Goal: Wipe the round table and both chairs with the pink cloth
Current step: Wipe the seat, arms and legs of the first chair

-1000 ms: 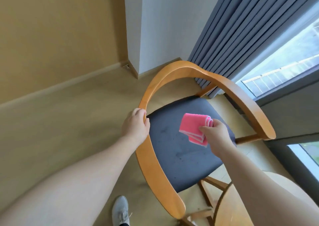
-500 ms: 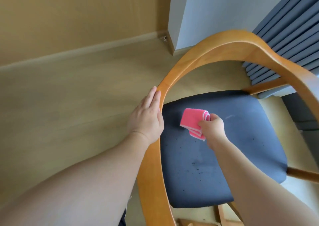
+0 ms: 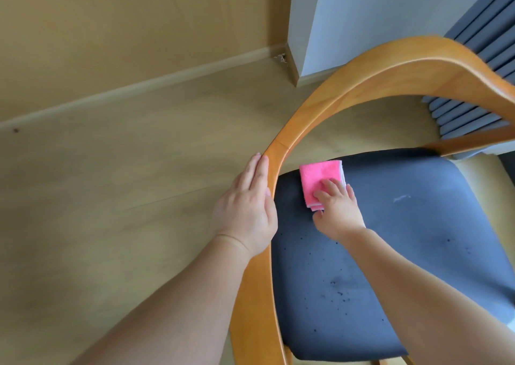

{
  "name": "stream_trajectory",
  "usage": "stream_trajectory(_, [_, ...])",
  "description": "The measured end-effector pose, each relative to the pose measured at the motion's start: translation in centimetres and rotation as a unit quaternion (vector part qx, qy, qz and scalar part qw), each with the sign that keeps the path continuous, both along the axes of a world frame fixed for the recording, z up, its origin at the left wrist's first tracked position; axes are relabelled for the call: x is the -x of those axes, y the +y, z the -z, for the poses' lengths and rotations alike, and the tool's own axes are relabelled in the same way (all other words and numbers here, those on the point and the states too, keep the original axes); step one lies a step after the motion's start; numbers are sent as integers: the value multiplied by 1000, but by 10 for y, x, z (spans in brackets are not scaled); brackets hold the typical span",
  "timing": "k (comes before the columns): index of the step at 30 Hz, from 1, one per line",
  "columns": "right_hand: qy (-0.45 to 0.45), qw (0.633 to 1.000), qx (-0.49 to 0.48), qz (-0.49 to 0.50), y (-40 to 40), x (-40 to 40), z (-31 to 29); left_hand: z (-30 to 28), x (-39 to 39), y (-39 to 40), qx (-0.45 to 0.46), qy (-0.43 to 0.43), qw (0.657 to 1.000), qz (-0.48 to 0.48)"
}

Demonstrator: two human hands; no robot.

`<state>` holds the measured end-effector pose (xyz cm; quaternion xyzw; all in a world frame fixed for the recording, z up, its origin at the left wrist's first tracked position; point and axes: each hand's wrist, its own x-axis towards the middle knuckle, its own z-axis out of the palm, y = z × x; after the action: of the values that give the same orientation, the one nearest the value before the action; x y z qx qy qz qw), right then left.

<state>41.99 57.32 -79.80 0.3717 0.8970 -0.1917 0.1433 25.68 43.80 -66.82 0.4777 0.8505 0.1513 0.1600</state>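
Right hand (image 3: pixel 338 211) flat on the pink cloth (image 3: pixel 320 182), fingers straight, pressing it onto the dark seat (image 3: pixel 390 239) near the back corner — left hand (image 3: pixel 246 211) rests open against the chair's wooden rail (image 3: pixel 328 105). Risk: specks dot the seat, and a fast sweep could flick them onto the floor (image 3: pixel 139 197) — or bunch the folded cloth

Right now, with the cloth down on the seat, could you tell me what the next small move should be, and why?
Probably sweep the pink cloth toward you across the dark seat. The right hand presses it flat near the seat's far left corner, dark specks dot the cushion nearer you, and the left hand rests on the wooden armrest, steadying the chair.
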Motion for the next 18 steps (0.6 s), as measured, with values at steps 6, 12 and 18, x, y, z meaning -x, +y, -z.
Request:
stream_trajectory(6, [32, 999, -38, 11, 15, 22, 10, 1, 2, -1, 6, -13, 1000, 0])
stream_trajectory(12, [-44, 998, -54, 11, 11, 30, 36, -3, 0, 3, 16, 1, 1000, 12])
stream_trajectory(18, [-25, 996, -78, -46, -11, 56, 40, -10, 1, 3, 13, 41, 998, 45])
